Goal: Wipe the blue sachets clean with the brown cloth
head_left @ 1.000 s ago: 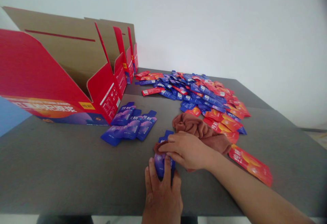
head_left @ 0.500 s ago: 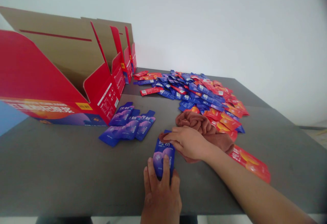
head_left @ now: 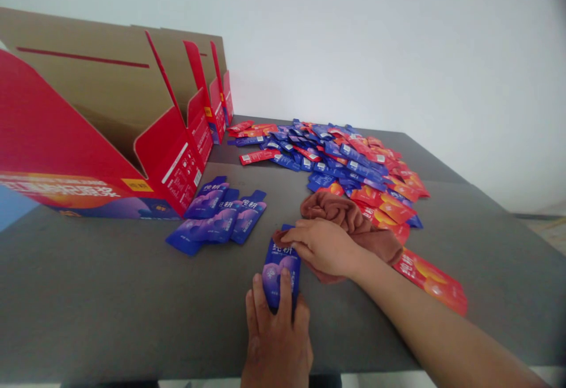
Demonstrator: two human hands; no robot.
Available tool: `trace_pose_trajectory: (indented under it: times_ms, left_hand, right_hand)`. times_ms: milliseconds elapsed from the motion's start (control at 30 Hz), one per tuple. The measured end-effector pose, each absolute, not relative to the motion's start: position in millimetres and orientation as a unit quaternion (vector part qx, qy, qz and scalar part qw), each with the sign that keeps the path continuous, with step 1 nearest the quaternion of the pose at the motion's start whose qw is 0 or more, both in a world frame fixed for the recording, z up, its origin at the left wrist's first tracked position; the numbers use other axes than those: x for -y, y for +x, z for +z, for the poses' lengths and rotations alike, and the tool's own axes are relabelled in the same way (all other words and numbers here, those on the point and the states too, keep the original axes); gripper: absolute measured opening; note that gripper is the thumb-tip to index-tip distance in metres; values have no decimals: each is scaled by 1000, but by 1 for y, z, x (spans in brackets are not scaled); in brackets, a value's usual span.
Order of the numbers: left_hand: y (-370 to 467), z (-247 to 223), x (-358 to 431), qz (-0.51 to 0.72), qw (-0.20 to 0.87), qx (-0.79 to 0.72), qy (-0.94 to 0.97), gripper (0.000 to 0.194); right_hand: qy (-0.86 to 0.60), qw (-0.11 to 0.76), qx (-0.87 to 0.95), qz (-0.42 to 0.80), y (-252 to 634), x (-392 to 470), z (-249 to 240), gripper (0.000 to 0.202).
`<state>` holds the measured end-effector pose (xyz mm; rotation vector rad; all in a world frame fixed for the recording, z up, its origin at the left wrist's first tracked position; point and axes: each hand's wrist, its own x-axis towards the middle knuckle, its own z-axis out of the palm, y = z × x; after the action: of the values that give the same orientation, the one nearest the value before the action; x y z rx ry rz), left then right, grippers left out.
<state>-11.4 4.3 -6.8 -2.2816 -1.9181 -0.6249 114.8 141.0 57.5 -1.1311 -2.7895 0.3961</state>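
Note:
A blue pouch (head_left: 271,270) with purple fruit printed on it lies flat on the grey table. The outstretched fingers of my left hand (head_left: 276,335) rest on its lower end, against the table. My right hand (head_left: 325,246) is closed around part of a crumpled brown cloth (head_left: 338,208), and a fold of it lies across the pouch's top end. To the left, several blue pouches (head_left: 225,220) overlap in a small group. A red-orange pouch (head_left: 435,279) lies by my right forearm, partly covered by the cloth and arm.
Large red cardboard boxes (head_left: 172,170) with raised flaps stand in a row on the left. Farther back, a wide heap of blue and red pouches (head_left: 331,155) spreads over the table (head_left: 132,305). A white wall (head_left: 354,40) rises behind.
The whole view has shifted slightly, so everything appears a little farther left. Both hands keep their places on the pouch and cloth, with no clear movement of either.

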Motion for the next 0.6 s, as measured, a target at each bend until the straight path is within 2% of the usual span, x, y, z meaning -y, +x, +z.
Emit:
trace_pose_trajectory:
  times_ms: [133, 267, 400, 600]
  left_hand:
    - [-12, -8, -4, -207, 57, 627, -749, 30]
    - [-11, -9, -4, -207, 59, 628, -748, 33]
    - [-11, -9, -4, -207, 58, 628, -748, 44]
    - [-11, -6, -5, -208, 58, 631, -745, 39]
  right_hand:
    - [-387, 57, 912, 125, 117, -144, 58, 29]
    - [-293, 56, 939, 170, 115, -137, 63, 27]
    - [-229, 60, 954, 186, 110, -129, 65, 25]
    - [-308, 64, 937, 154, 109, -134, 61, 26]
